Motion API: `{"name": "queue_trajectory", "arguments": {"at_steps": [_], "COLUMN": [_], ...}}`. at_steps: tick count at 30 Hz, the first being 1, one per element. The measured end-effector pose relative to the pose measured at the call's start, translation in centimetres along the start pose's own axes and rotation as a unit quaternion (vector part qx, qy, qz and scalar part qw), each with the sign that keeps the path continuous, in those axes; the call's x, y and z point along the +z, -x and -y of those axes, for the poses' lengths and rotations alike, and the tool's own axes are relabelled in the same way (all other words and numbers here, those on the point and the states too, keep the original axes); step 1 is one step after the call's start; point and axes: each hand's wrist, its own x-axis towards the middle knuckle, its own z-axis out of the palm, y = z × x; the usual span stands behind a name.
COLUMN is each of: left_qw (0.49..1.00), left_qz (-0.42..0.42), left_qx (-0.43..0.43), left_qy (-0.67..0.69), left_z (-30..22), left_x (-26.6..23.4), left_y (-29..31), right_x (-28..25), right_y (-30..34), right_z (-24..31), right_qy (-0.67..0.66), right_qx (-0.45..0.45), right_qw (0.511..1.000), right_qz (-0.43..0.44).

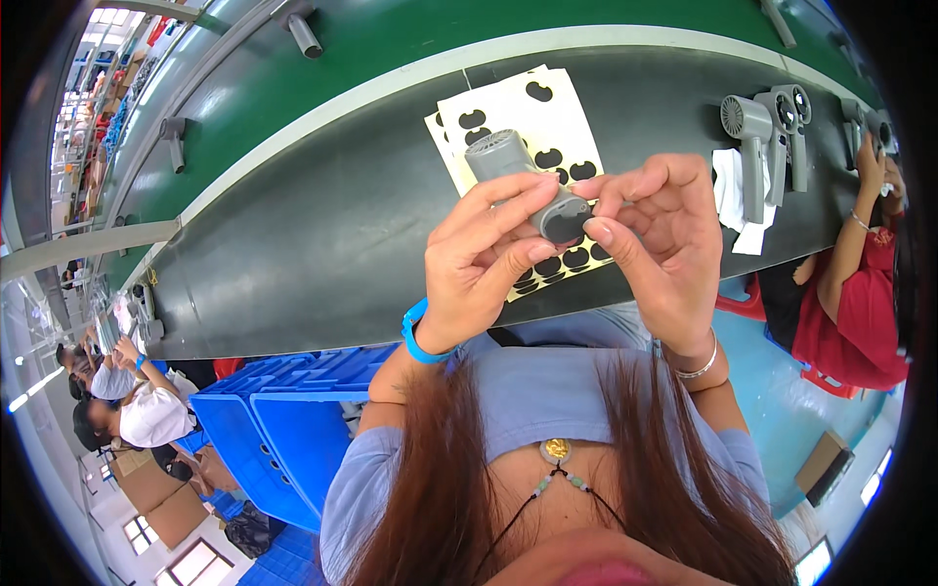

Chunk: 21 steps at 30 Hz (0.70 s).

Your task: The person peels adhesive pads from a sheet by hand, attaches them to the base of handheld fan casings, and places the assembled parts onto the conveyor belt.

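A grey handheld fan is gripped in my left hand, its round vented head pointing away and its handle end turned toward me. On that end lies a dark oval sticker. My right hand has its thumb and index finger closed at the sticker's right edge; the exact contact is partly hidden by the fingertips. Beneath both hands, pale yellow sheets carry several black oval stickers with notched edges.
Several grey handheld fans lie on white papers at the right. Beyond the dark worktop runs a green conveyor belt with more fans. Blue crates stand at lower left. A co-worker in red sits at right.
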Motion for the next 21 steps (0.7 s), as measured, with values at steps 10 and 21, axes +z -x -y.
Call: {"name": "queue_trajectory", "arguments": {"at_steps": [10, 21], "left_qw": [1.000, 1.000], "left_qz": [0.000, -0.006], "left_qx": [0.005, 0.007], "left_qy": [0.005, -0.005], "left_z": [-0.02, -0.15], "left_x": [0.00, 0.04], "left_y": [0.02, 0.10], "right_x": [0.09, 0.35], "right_y": [0.03, 0.07], "right_z": [0.14, 0.33], "right_qy": [0.013, 0.024], "right_qx": [0.010, 0.012], "right_qw": [1.000, 1.000], "right_qz": [0.003, -0.004]}}
